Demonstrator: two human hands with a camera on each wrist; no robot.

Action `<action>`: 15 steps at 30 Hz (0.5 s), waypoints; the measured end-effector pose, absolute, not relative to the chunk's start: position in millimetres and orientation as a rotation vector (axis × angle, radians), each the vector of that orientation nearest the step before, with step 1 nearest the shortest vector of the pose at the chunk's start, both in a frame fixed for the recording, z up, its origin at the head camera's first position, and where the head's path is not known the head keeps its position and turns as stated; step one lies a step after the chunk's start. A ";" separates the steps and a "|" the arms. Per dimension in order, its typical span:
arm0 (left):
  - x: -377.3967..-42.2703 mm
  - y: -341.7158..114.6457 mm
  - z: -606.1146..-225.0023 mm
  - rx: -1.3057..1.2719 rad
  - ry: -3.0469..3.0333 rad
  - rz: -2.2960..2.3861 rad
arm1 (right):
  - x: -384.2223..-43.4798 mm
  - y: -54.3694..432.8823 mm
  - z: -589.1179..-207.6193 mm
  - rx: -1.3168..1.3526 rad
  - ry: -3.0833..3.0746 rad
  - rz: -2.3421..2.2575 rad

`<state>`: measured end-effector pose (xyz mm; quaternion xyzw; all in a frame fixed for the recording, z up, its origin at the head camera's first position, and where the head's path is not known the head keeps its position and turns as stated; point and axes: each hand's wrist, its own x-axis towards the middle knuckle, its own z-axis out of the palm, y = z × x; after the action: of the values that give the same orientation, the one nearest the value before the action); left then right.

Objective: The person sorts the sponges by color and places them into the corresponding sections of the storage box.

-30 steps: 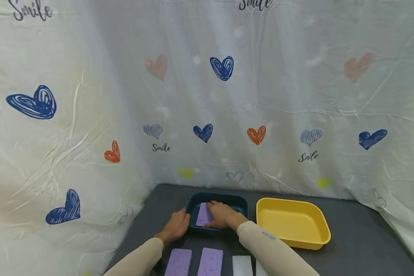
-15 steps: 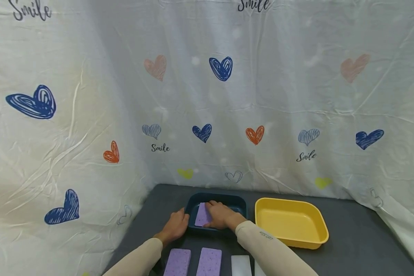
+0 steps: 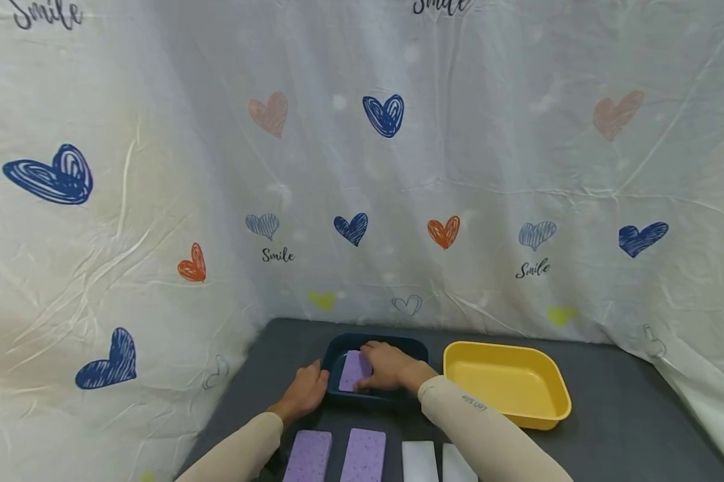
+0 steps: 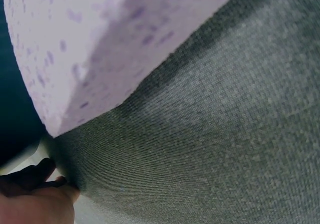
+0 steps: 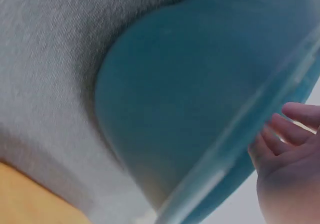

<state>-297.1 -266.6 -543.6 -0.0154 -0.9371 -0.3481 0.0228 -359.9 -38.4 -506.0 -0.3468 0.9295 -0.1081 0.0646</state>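
Note:
In the head view my left hand [image 3: 304,389] grips the left edge of a dark blue plastic bin [image 3: 376,396]. Inside the bin lies a purple sponge [image 3: 353,371], a flat rectangular block. My right hand [image 3: 388,367] is over the bin with its fingertips right at the sponge's right side. The right wrist view shows the right hand [image 5: 290,154] with loosely bent fingers above the rim of the blue bin [image 5: 185,89], nothing visible between them. Down in the left wrist view are the fingers of a hand [image 4: 37,204] beside the bin's dark wall [image 4: 15,114].
A yellow bin [image 3: 506,420] stands to the right. In front, two more purple sponges [image 3: 307,456] lie on the dark grey table [image 3: 627,415], beside two white blocks [image 3: 418,462]. A white curtain [image 3: 482,154] printed with hearts hangs behind.
My right hand has shifted slightly right and up relative to the sponge, baring more of its right side. My left hand stays at the bin's edge. The head view has tilted a little.

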 end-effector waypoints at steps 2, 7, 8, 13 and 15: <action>-297.8 -266.7 -544.1 -0.049 -2.901 -1.072 | -360.6 -35.3 -503.8 -1.064 2.800 -0.339; -298.0 -265.5 -544.9 -0.046 -2.906 -1.072 | -359.2 -27.4 -494.8 -1.087 2.794 -0.358; -298.3 -265.0 -545.1 -0.046 -2.910 -1.077 | -358.8 -26.0 -492.8 -1.086 2.792 -0.359; -298.7 -264.6 -544.3 -0.038 -2.907 -1.077 | -357.1 -20.6 -484.6 -1.059 2.780 -0.374; -298.8 -264.8 -544.4 -0.040 -2.903 -1.073 | -356.0 -18.7 -482.0 -1.056 2.777 -0.373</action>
<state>-298.8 -264.8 -544.4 -0.0129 -0.9377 -0.3466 0.0230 -356.0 -18.7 -482.0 -0.3518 0.9249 -0.1241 0.0735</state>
